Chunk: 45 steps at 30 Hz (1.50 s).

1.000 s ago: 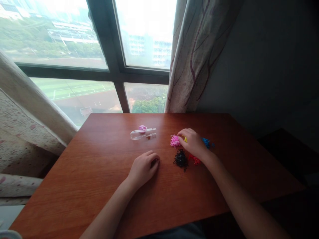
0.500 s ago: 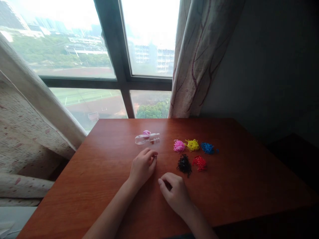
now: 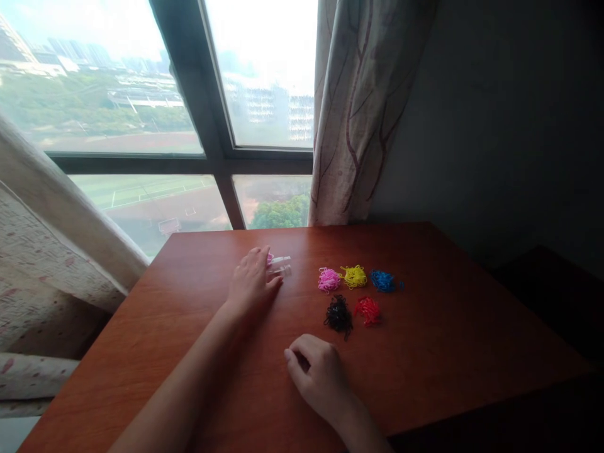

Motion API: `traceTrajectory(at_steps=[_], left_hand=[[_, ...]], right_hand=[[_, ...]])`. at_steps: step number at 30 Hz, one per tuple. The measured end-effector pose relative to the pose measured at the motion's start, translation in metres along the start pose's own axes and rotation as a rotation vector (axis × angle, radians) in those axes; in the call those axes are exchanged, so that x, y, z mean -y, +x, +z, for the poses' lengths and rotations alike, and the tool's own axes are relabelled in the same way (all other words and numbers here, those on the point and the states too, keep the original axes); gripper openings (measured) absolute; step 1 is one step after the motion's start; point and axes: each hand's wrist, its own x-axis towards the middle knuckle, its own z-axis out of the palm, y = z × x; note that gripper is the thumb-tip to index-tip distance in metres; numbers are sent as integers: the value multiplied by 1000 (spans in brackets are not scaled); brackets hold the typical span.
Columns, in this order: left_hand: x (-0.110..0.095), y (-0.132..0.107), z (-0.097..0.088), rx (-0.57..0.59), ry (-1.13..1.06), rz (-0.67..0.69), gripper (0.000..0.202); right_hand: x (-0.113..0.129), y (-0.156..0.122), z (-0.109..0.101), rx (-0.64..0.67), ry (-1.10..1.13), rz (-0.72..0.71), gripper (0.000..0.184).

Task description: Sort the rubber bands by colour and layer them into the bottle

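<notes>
My left hand (image 3: 252,280) reaches over a clear plastic two-pronged piece (image 3: 283,258) at the back of the table. Its fingers and thumb are apart, on either side of that piece, and I cannot tell whether they touch it. A bit of pink (image 3: 270,258) shows beside the fingers; the rest is covered by the hand. Near the front, my right hand (image 3: 318,371) rests on the table with fingers curled and thumb close to the index finger. Its fingertips are partly hidden. Beyond it lie a black pile of small bands (image 3: 338,314) and a red pile (image 3: 368,311).
Farther back on the brown wooden table (image 3: 425,340) sit pink (image 3: 329,280), yellow (image 3: 353,277) and blue (image 3: 382,281) piles of small bands. A window (image 3: 264,82) stands behind the table, with curtains (image 3: 358,113) at both sides.
My left hand has moved away from me and to the left, over the clear plastic piece, and its fingers have spread. The right hand keeps its curled pose; the view has shifted slightly.
</notes>
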Motion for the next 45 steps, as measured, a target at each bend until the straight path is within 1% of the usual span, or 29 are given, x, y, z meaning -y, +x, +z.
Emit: traceTrajectory(at_steps=[3,9,18,25,28,30,32,33,34,35,36,37,38,39,41,43,45], left_hand=[[0,-6,3,-31,-35,2,72],[-3,-13,3,-34,-67,55,69],[-10,-31,4,-155,-164,104,72],[-11,-40,10,-140,-229,104,42],[-14,-43,10,-116,-274,110,37],[-16,-46,10,-98,-302,115,36],[-18,-49,8,-79,-328,125,37],[-19,-51,8,-72,-341,129,37],[-19,-52,7,-66,-355,134,36],[-19,-54,6,-63,-369,137,36],[-19,-55,6,-62,-383,137,36],[-19,-56,5,-64,-397,135,35],[-19,-57,5,-64,-411,134,35],[-19,-57,5,-65,-423,130,35],[-20,-57,6,-65,-439,124,35],[-21,-56,6,-60,-451,126,35],[-22,-56,6,-56,-460,129,35]], right_hand=[[1,0,0,9,-10,-2,20],[0,0,0,8,-43,-7,21],[1,-1,1,14,-84,5,22],[-1,0,2,2,-66,1,21],[5,-1,3,-26,-19,-14,21],[7,-5,-2,-64,15,-35,22],[-3,-12,-19,-135,22,-40,24],[-14,-15,-33,-192,4,-31,24],[-29,-18,-50,-297,-19,28,23],[-48,-20,-69,-444,-40,130,23],[-70,-21,-90,-596,-75,271,24],[-93,-21,-111,-677,-127,406,26],[-116,-19,-131,-665,-199,506,28],[-137,-16,-148,-596,-275,564,28],[-169,-8,-173,-540,-320,576,27],[-187,2,-184,-509,-350,567,27],[-194,12,-184,-481,-358,547,27]])
